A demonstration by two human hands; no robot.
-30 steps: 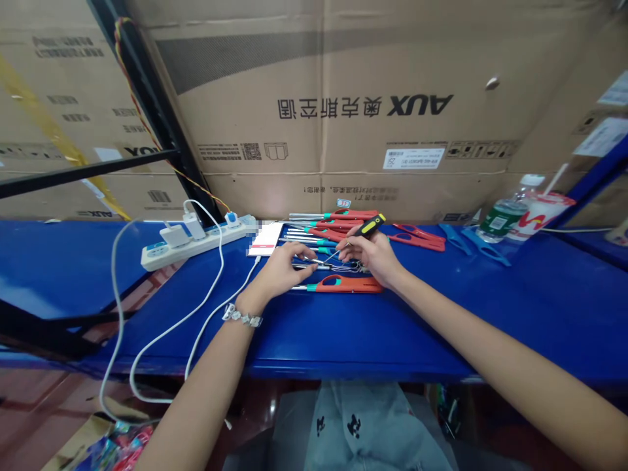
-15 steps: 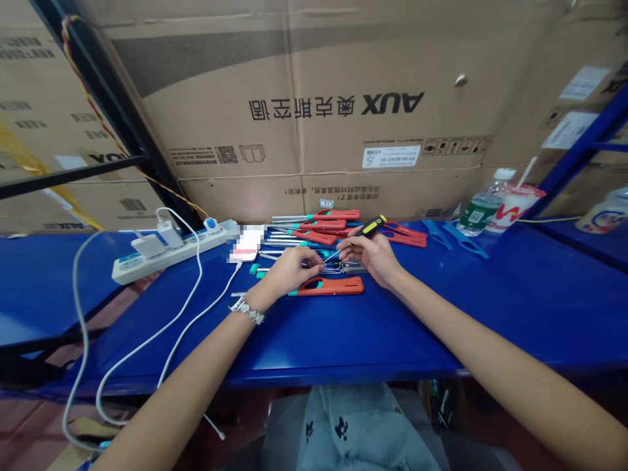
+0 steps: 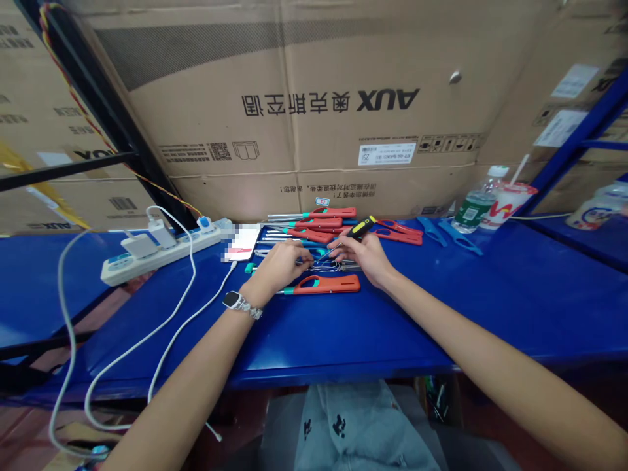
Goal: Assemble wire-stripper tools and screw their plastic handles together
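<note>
A screwdriver (image 3: 362, 227) with a black and yellow handle is held in my right hand (image 3: 371, 258), its thin shaft slanting down to the left. My left hand (image 3: 283, 263) is closed just left of the screwdriver's tip, fingertips pinched; what they hold is too small to make out. Thin pale wires (image 3: 328, 266) and small metal parts lie between the hands. In front of them lies an orange-red lighter (image 3: 338, 284) with a long metal nozzle and teal collar. Several red-handled lighters (image 3: 330, 213) are piled behind, partly hidden by my hands.
On the left are a power strip (image 3: 184, 252) with chargers and white cables, and a phone (image 3: 246, 241). Blue handle pieces (image 3: 461, 237), a water bottle (image 3: 475, 208) and a drink cup (image 3: 507, 204) stand or lie on the right. A large cardboard box (image 3: 196, 78) backs the blue table (image 3: 392, 337).
The view has shifted slightly. My left wrist has turned, so the watch face now shows. The fingertips of both hands are a little farther apart, and the screwdriver stays in my right hand.
</note>
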